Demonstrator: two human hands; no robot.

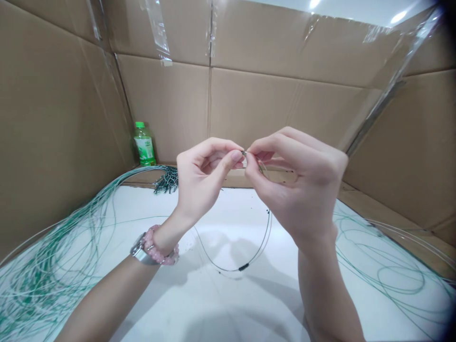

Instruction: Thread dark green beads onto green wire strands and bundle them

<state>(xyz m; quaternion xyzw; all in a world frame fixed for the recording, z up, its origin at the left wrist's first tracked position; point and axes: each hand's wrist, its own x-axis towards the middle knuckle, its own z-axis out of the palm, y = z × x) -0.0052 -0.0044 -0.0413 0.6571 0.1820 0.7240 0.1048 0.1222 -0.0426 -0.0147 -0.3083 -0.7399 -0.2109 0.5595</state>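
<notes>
Cardboard walls [263, 104], brown, taped at the seams: enclosing the work space on the left, far and right sides. White desk [231, 204]: spreading beneath both arms, its far edge showing behind the hands, with room for moving stretching between the strands at its two sides. Bundle of green and white strands [42, 280]: sprawling along the left edge, bending past the far left corner to a cluster of dark ends. Loose green coils [423, 282]: lying toward the right edge. Right hand [302, 166]: rising from the near side, wrist bending inward, thumb and forefinger pinching the fitting. Left hand [199, 175]: reaching in from the near left, fingers curling, thumb and forefinger closing on the fitting's other side, fingertips nearly meeting the right's. Green-capped bottle [145, 149]: standing upright beyond the far left corner. Thin cord [231, 270]: hanging from the fingers as a U, its curve bowing toward the near edge; whether it is touching the desk, one cannot tell. Pink bead bracelet [153, 247] and silver watch [142, 249]: circling the left wrist. Black sleeve [243, 267]: gripping the cord's low curve, its long axis slanting up rightward. Tiny fitting [244, 153]: sitting between both sets of fingertips, above the far edge in view, apparently pointing left to right.
</notes>
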